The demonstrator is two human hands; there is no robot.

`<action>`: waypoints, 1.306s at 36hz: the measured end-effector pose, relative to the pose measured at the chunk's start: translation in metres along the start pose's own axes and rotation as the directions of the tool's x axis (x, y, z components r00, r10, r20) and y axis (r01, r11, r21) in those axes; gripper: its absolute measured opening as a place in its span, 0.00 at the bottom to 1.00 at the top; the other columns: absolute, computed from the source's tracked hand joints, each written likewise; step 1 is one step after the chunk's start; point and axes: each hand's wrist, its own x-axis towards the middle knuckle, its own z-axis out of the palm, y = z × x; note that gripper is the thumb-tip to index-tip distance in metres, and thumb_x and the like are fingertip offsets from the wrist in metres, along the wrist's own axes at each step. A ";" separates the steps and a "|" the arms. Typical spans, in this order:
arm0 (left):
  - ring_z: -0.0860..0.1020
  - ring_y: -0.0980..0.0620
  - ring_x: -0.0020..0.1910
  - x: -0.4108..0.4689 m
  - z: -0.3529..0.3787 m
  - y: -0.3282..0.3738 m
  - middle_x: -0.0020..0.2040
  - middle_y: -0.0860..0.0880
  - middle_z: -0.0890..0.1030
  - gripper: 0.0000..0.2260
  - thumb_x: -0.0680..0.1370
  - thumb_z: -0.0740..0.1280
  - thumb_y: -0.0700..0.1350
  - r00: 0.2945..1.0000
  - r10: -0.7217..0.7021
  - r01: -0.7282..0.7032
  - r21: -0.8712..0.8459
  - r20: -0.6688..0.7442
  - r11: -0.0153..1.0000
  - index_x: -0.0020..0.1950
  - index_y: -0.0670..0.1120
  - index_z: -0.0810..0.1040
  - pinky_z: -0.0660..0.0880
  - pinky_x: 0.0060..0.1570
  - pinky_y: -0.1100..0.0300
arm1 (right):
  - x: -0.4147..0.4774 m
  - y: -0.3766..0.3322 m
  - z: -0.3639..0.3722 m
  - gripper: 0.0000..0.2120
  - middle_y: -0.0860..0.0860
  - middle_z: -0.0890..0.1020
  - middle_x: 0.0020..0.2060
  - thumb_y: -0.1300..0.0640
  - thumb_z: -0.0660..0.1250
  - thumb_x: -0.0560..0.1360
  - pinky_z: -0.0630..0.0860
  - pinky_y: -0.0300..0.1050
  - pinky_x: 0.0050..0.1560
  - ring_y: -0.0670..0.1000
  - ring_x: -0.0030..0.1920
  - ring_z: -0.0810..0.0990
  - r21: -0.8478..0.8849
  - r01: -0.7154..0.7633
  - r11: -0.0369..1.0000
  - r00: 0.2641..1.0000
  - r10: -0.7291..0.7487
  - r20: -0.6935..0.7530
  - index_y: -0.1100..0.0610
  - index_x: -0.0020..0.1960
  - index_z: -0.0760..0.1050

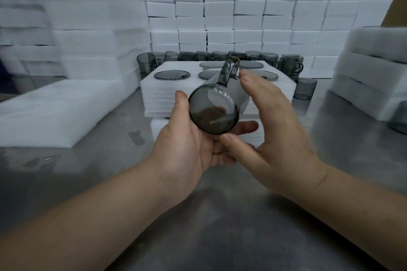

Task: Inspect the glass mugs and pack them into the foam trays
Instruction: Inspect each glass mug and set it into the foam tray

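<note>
A smoky grey glass mug (213, 112) lies on its side in front of me, its round base turned towards me and its handle (229, 71) pointing up. My left hand (189, 138) cups it from below and from the left, thumb on the rim of the base. My right hand (275, 121) curves around its right side, thumb under the base and fingers spread near the handle. Just behind stands a white foam tray (149, 92) with several grey mugs sunk in its holes, only round glass discs (171, 74) showing.
A row of loose grey mugs (147, 62) stands behind the tray, and one more mug (305, 88) at its right. Foam blocks (248, 20) form a wall at the back. Foam sheets (57, 110) lie at the left, and more foam stacks (374, 68) at the right, all on a metal table (220, 215).
</note>
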 end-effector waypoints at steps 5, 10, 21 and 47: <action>0.81 0.44 0.51 0.001 -0.002 -0.001 0.53 0.44 0.83 0.37 0.74 0.34 0.68 0.996 -0.051 0.052 -0.020 0.071 0.998 0.59 0.52 0.77 0.71 0.56 0.48 | 0.000 0.000 0.000 0.28 0.51 0.64 0.66 0.48 0.62 0.71 0.62 0.48 0.68 0.51 0.68 0.64 0.018 -0.021 1.000 1.000 0.021 0.013 0.54 0.67 0.57; 0.79 0.42 0.56 0.001 -0.003 -0.002 0.53 0.44 0.82 0.38 0.74 0.34 0.68 0.993 -0.087 0.088 -0.010 0.086 0.996 0.62 0.51 0.75 0.67 0.63 0.44 | 0.000 -0.001 -0.001 0.29 0.52 0.64 0.65 0.49 0.62 0.72 0.63 0.50 0.67 0.52 0.67 0.64 0.034 -0.024 0.999 1.000 0.024 0.000 0.56 0.68 0.58; 0.77 0.44 0.59 -0.003 -0.003 -0.001 0.58 0.39 0.80 0.41 0.74 0.33 0.69 0.973 -0.166 0.166 0.013 0.162 0.986 0.65 0.47 0.72 0.63 0.68 0.42 | -0.001 0.001 -0.001 0.25 0.53 0.63 0.66 0.50 0.59 0.74 0.59 0.44 0.68 0.51 0.68 0.63 0.040 -0.027 0.999 1.000 0.026 0.007 0.58 0.66 0.57; 0.82 0.48 0.44 -0.001 -0.009 -0.001 0.49 0.45 0.84 0.28 0.69 0.54 0.67 0.989 0.144 -0.143 0.047 -0.021 0.989 0.52 0.51 0.82 0.79 0.46 0.55 | -0.002 0.001 -0.002 0.25 0.59 0.68 0.67 0.53 0.60 0.72 0.64 0.54 0.68 0.55 0.68 0.66 0.068 -0.098 0.993 0.995 0.098 0.010 0.66 0.65 0.67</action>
